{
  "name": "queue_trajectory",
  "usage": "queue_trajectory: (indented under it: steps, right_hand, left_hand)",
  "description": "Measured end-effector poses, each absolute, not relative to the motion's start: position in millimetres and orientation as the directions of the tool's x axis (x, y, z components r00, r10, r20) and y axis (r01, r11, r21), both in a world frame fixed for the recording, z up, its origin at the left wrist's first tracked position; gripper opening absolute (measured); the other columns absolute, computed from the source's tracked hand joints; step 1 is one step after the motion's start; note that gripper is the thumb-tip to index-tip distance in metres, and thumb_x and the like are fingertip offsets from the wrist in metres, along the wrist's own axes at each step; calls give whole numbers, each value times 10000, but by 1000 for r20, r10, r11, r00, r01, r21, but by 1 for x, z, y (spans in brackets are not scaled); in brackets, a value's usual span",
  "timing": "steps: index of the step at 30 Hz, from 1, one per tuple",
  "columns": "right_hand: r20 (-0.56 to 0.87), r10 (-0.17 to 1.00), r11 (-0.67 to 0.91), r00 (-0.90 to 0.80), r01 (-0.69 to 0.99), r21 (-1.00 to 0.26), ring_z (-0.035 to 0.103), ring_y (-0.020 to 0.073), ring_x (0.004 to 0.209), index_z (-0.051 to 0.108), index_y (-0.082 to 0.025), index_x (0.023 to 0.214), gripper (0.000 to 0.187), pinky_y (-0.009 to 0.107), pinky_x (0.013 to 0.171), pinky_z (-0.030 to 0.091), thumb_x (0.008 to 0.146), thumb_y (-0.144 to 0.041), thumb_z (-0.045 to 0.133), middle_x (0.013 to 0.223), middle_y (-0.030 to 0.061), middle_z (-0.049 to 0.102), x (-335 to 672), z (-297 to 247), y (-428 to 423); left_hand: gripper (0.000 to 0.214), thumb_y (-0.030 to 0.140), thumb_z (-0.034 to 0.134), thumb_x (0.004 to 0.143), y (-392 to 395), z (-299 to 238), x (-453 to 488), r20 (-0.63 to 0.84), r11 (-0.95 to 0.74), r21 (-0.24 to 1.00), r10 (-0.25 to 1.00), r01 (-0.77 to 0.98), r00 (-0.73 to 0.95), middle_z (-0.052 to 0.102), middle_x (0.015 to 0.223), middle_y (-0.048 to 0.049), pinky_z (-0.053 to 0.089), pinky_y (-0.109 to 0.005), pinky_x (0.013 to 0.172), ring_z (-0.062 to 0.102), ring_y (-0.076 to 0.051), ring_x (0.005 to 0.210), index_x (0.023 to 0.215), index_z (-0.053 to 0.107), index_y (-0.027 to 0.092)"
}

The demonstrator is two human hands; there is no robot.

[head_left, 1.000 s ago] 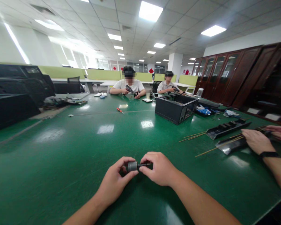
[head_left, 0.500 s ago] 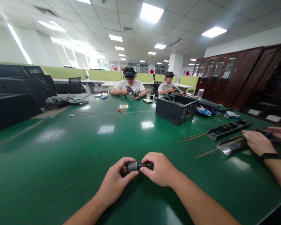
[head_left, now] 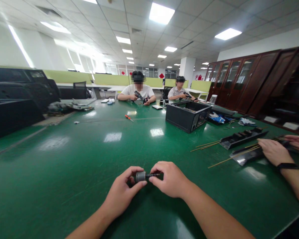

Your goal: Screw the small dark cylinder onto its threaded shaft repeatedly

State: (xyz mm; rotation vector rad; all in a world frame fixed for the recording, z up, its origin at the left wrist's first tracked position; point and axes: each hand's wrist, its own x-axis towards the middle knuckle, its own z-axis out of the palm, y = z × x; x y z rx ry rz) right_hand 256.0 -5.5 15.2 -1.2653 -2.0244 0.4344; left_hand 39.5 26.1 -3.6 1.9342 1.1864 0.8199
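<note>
Just above the green table point(head_left: 89, 159), low in the middle of the view, both my hands meet on one small part. My left hand point(head_left: 122, 194) pinches a small grey metal cylinder point(head_left: 140, 176) between thumb and fingers. My right hand point(head_left: 170, 179) is closed on the dark threaded shaft point(head_left: 153, 174) that sticks out of the cylinder's right end. Both forearms reach in from the bottom edge.
A co-worker's hands point(head_left: 274, 151) rest on black plastic trays point(head_left: 241, 137) and thin wooden sticks point(head_left: 206, 144) at the right. A black open case point(head_left: 186, 116) stands mid-table, a red screwdriver point(head_left: 128, 117) behind it. Two people sit at the far end. Black equipment point(head_left: 15, 96) fills the left.
</note>
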Motion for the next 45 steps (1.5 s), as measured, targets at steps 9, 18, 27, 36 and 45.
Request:
queue_trajectory:
  steps: [9,18,27,36,45]
  right_hand:
    - [383,880,468,-280,644,-605,626,163,804,704,-205,893,62,261,735,438,845,-242,689,864,13,685,257,16,-6]
    - [369,886,460,-283,644,-611,632,164,816,706,-202,905,68,266,756,450,856,-244,682,873,14,689,258,18,-6]
    - [351,897,437,-268,646,-625,626,163,807,700,-200,901,59,267,744,442,868,-241,675,869,17,692,259,20,-6]
    - [338,901,431,-271,643,-633,621,159,805,695,-194,908,62,263,740,432,877,-240,665,872,17,692,259,20,-5]
    - [324,908,417,-266,657,-629,602,154,768,698,-199,901,73,263,692,402,888,-254,653,843,9,683,259,21,-6]
  left_hand:
    - [379,461,677,801,28,-6,39,155,-330,835,909,440,387,667,1010,-24,464,-354,844,602,-225,890,1102,625,236]
    - [383,448,680,802,27,-4,40,149,-314,846,915,431,376,676,986,-38,466,-364,862,609,-234,904,1104,627,217]
    - [401,455,683,799,27,-3,39,137,-284,870,924,403,356,675,1011,-40,466,-370,869,616,-240,924,1113,616,214]
    - [420,464,687,790,26,-2,41,132,-272,877,929,396,346,683,1000,-46,479,-373,858,628,-239,900,1114,617,206]
    - [395,444,710,777,23,2,41,150,-272,884,935,380,321,706,979,-44,515,-347,793,651,-230,865,1087,648,207]
